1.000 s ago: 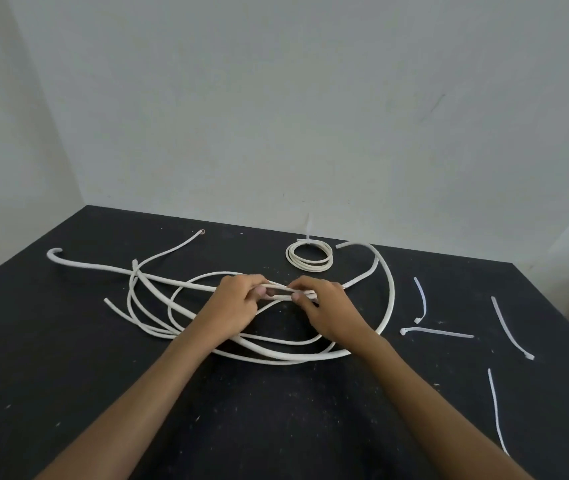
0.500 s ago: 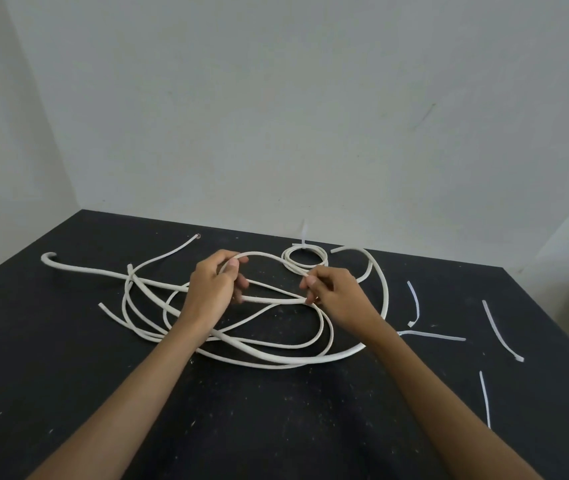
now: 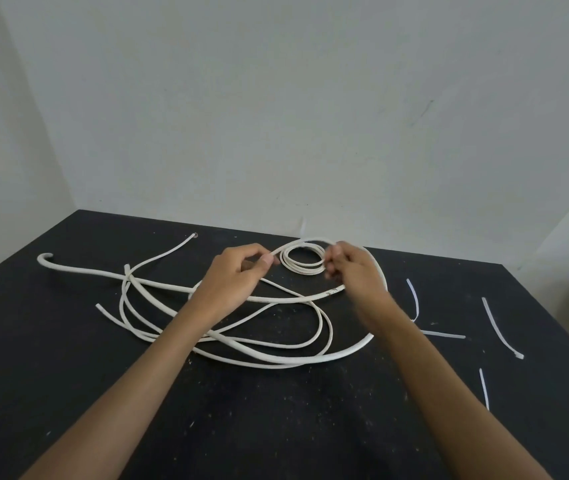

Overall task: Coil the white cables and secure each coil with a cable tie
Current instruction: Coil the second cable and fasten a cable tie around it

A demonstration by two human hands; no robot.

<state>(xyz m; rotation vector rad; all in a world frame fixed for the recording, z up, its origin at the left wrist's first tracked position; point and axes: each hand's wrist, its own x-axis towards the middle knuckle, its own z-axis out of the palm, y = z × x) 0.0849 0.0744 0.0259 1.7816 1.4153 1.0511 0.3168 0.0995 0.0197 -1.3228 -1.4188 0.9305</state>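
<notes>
Left of centre the loose white cables (image 3: 158, 289) sprawl crossed over each other on the black table (image 3: 51, 358); any pull there could snag the strands into a knot. At centre the left hand (image 3: 233, 282) pinches a cable arc (image 3: 305, 240) whose other end the right hand (image 3: 355, 271) grips with curled fingers; that springy loop may pop open. Right of frame lie the cable ties (image 3: 499, 327), well apart; behind the arc sits a finished coil (image 3: 304, 263).
</notes>
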